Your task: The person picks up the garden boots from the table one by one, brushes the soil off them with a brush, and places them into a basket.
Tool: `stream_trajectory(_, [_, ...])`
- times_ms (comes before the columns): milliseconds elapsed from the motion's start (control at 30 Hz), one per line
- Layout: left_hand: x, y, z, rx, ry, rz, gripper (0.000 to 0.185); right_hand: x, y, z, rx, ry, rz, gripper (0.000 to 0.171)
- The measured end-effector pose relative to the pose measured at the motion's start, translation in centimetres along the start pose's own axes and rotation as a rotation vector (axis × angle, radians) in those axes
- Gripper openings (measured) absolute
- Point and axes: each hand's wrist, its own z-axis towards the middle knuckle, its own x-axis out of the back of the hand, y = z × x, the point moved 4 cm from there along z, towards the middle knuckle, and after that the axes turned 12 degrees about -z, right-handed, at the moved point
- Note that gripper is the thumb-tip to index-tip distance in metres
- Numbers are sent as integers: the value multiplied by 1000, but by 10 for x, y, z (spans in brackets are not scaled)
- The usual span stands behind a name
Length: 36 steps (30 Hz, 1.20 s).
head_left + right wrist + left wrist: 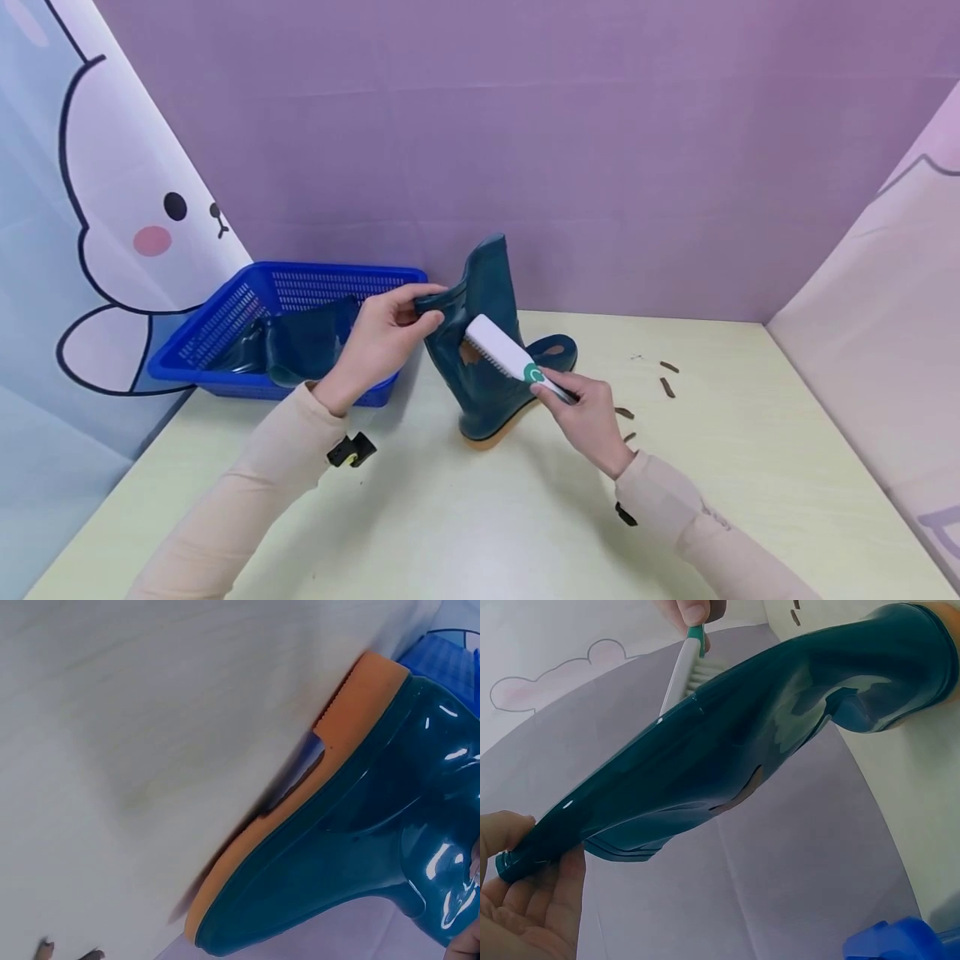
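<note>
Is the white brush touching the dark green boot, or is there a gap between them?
Touching. In the left wrist view the bristles of the brush press against the side of the boot with no gap; the head view agrees, showing the brush lying across the boot.

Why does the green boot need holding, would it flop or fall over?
Probably. The boot stands only on its orange sole edge, so it might tip if the left hand let go of the top. Its tall shaft looks bendy, likely rubber. The glossy surface may feel slippery under the brush.

Pale counter point(465, 517) – purple backdrop

A plain purple wall point(525, 125) stands behind; a cartoon-bunny curtain point(90, 217) hangs at left.
</note>
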Motion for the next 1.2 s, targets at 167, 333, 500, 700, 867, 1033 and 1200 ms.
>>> stream_trajectory(167, [5, -4, 0, -7, 7, 6, 31, 0, 1, -2, 28, 18, -35, 26])
stream_trajectory(333, [8, -8, 0, -17, 18, 24, 31, 0, 5, -6, 18, 18, -48, 25])
stream_trajectory(500, [11, -9, -1, -17, 40, 11, 32, 2, 12, -7, -20, -30, -58, 26])
stream_trajectory(700, [13, -11, -1, -18, 48, -18, 34, 14, 16, -3, -151, -12, 29, 24])
stream_trajectory(867, [11, -9, -1, -9, 43, -46, 33, 16, -2, 1, -104, 59, 76, 25])
stream_trajectory(1033, [10, -7, -3, -5, 41, -44, 32, 4, -11, 2, -47, 39, 63, 28])
stream_trajectory(1200, [7, -4, -2, -11, 28, -37, 31, -2, 2, 1, -68, 14, 14, 28])
